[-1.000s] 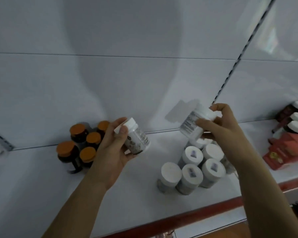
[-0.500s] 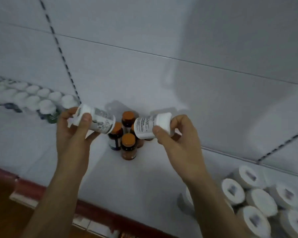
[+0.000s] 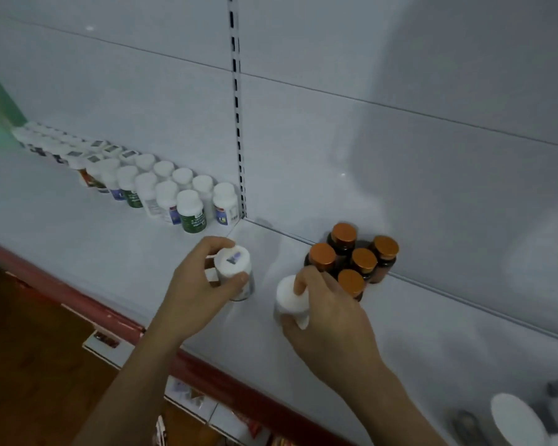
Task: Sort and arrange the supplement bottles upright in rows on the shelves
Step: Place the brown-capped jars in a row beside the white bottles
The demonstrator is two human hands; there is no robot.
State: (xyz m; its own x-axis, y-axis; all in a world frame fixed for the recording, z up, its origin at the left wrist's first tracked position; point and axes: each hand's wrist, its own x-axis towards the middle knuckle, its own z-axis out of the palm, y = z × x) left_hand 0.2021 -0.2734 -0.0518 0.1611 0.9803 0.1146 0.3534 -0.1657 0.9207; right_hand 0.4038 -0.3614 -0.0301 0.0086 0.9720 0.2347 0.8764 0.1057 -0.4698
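My left hand (image 3: 196,288) grips a white-capped bottle (image 3: 233,265) upright, its base down at the white shelf (image 3: 78,217). Beside it, my right hand (image 3: 331,312) holds a second white-capped bottle (image 3: 289,297) by its cap, also upright near the shelf surface. Whether either base touches the shelf I cannot tell. Just right of my right hand stands a cluster of amber bottles with orange caps (image 3: 355,257). Two rows of upright white-capped bottles (image 3: 161,188) run along the back wall to the left.
A slotted upright (image 3: 237,117) divides the back panel above the shelf joint. The shelf's red front edge (image 3: 87,304) runs diagonally below my arms. More white caps (image 3: 517,420) show at the bottom right corner.
The view has swung left. Both hands have turned their bottles from tilted to upright and lowered them to the shelf, left of the orange-capped bottles.
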